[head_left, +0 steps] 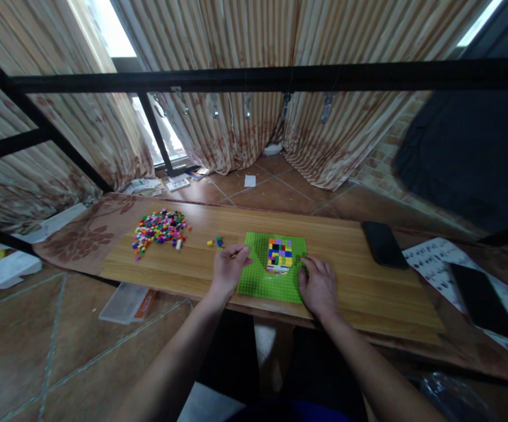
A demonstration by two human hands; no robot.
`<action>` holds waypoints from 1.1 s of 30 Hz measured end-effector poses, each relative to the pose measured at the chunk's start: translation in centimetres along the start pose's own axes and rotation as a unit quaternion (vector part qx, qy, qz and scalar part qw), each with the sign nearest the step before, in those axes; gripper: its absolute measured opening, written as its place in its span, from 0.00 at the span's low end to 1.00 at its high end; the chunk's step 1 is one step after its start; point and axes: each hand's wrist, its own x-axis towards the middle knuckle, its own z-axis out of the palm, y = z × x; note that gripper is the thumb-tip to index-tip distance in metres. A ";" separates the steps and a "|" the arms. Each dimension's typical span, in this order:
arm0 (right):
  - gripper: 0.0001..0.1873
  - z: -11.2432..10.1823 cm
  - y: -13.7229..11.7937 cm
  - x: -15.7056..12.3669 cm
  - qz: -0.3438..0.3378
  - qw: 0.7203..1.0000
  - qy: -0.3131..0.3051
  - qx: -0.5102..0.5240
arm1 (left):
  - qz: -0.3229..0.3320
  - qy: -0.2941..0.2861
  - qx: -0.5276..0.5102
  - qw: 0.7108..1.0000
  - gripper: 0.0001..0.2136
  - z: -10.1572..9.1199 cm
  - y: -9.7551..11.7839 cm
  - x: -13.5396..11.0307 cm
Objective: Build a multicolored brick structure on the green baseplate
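A green studded baseplate [256, 286] lies on the wooden board, with a block of multicoloured toy bricks [280, 255] built up near its middle. My left hand [230, 268] is at the plate's left edge, thumb and fingers pinched together. Whatever sits between those fingertips is too small to make out. My right hand [319, 285] rests at the plate's right edge, its fingers loosely bent and apart, nothing seen in them. A few loose bricks, one of them yellow [210, 242], lie just beyond my left hand.
A heap of small coloured bricks [159, 227] covers part of the wooden board [351, 305] at left. To the right are a black phone [384, 244], a printed sheet [434, 253] and another dark flat device [485, 300]. A black metal bar [254, 78] crosses beyond the board.
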 end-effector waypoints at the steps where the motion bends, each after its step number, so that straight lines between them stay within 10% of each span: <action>1: 0.16 0.0 0.0 0.0 0.000 1.000 -0.001 0.000 | -0.020 -0.014 -0.022 0.999 0.11 0.4 -0.1 -0.9; 33: 0.16 0.0 0.0 0.1 -0.003 1.000 0.008 0.014 | 0.139 -0.023 0.239 0.961 0.06 3.6 -1.4 -4.2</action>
